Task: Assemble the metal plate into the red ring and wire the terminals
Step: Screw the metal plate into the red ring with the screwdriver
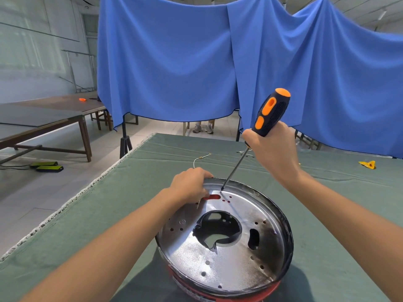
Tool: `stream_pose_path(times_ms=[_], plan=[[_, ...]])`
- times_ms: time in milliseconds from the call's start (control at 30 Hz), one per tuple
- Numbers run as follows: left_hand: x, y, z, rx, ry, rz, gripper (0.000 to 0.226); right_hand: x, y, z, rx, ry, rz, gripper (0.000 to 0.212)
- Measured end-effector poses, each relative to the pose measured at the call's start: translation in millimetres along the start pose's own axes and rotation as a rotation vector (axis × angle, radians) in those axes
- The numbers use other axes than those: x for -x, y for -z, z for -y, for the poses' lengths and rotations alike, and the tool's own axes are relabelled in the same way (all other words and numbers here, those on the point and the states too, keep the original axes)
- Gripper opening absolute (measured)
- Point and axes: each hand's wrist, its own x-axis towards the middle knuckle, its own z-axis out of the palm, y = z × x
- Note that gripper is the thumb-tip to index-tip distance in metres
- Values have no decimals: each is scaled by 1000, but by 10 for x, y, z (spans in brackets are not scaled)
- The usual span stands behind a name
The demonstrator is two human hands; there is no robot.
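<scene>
A round shiny metal plate (pixel 231 264) with a large centre cut-out and several small holes sits tilted in the red ring (pixel 220 294), whose red edge shows below it. My left hand (pixel 192 185) grips the plate's far left rim, fingers curled near a red slot. My right hand (pixel 272 149) holds a black and orange screwdriver (pixel 271 112) upright. Its tip touches the plate at a small hole beside the slot. A thin white wire (pixel 199 159) with a brass terminal lies on the cloth behind my left hand.
The work lies on a table under a green cloth (pixel 109 214), its left edge frayed. A yellow object (pixel 368 165) and small metal parts (pixel 244 152) lie at the far right. Blue drapes (pixel 174 62) hang behind. Wooden tables (pixel 43 118) stand to the left.
</scene>
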Motion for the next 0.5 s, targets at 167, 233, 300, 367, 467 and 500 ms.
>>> stream_pose_path(times_ms=[167,233,300,367,467,500], plan=[[-16,3,-5,4,0,4,42,2,1,42,7,18,15,37],[-24,1,-7,6,5,9,44,5,-3,49,15,24,27,37],[-29,0,-4,10,4,14,42,8,-13,59,27,26,51,37],[-29,2,0,12,0,13,38,0,-18,80,39,23,73,37],[-33,-4,10,9,-1,10,38,-48,-16,133,92,13,112,40],[-36,-8,13,9,-1,11,39,-67,-19,154,133,5,126,40]])
